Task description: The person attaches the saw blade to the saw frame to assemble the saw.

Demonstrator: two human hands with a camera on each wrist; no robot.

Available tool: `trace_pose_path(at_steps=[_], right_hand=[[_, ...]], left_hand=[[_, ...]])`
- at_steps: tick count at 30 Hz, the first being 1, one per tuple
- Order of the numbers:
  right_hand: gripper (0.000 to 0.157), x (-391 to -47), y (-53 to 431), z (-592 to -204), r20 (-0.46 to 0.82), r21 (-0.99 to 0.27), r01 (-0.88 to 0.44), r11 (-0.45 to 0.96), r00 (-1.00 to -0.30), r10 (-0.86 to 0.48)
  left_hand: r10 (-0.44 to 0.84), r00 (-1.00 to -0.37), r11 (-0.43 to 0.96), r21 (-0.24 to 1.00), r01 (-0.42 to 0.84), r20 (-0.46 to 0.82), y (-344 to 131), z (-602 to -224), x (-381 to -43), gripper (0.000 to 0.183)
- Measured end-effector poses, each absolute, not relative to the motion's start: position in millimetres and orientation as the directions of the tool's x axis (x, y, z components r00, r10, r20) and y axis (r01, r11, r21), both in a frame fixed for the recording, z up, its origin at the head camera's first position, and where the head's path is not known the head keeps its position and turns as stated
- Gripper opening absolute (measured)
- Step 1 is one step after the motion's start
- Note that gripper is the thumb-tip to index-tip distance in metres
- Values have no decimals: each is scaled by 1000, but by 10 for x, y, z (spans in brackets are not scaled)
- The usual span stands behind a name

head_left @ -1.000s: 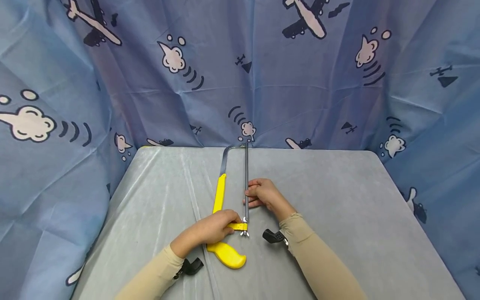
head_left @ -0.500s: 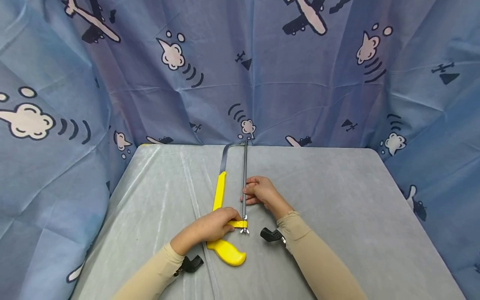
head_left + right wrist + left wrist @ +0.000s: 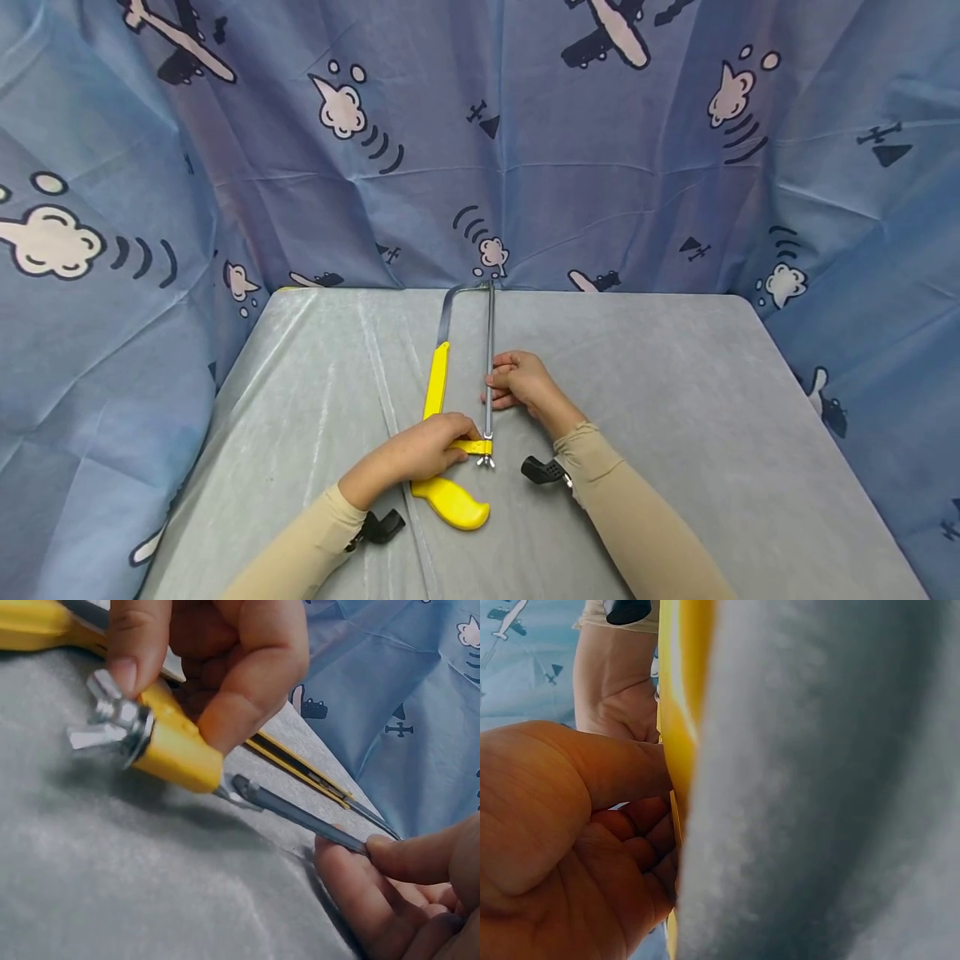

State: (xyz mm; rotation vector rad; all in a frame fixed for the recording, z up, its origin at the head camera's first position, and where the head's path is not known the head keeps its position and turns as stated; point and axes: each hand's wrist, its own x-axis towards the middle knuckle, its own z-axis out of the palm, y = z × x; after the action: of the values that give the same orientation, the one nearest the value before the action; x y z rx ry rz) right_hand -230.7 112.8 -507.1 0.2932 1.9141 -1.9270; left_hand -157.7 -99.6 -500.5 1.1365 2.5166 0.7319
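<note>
A hacksaw with a yellow handle (image 3: 452, 505) lies on the table, its frame pointing away from me. My left hand (image 3: 420, 452) grips its yellow near-end part (image 3: 176, 746), thumb beside the wing nut (image 3: 116, 716). On the frame's right side, the grey blade (image 3: 491, 325) runs to the far end of the frame. My right hand (image 3: 525, 385) pinches this blade partway along, between thumb and fingers. In the right wrist view the blade's near end lies at the small metal blade holder (image 3: 229, 791). Yellow plastic (image 3: 682, 682) and a blurred grey surface fill much of the left wrist view.
A grey cloth covers the table (image 3: 637, 375), with long creases left of the saw. Behind and at both sides hangs a blue curtain (image 3: 420, 192) printed with planes and clouds. Each wrist carries a black camera mount (image 3: 543, 471).
My right hand and the blade have shifted slightly left, against the frame's near end. My left hand keeps its grip, and the saw's handle stays in place.
</note>
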Motion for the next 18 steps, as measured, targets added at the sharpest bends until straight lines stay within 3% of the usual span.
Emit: trace_pose_path(at_steps=[18], right_hand=[[32, -2318, 1109, -5083, -429, -903, 428, 40, -896, -112]], left_hand=[[763, -645, 561, 538, 629, -40, -989, -5005, -1577, 17]])
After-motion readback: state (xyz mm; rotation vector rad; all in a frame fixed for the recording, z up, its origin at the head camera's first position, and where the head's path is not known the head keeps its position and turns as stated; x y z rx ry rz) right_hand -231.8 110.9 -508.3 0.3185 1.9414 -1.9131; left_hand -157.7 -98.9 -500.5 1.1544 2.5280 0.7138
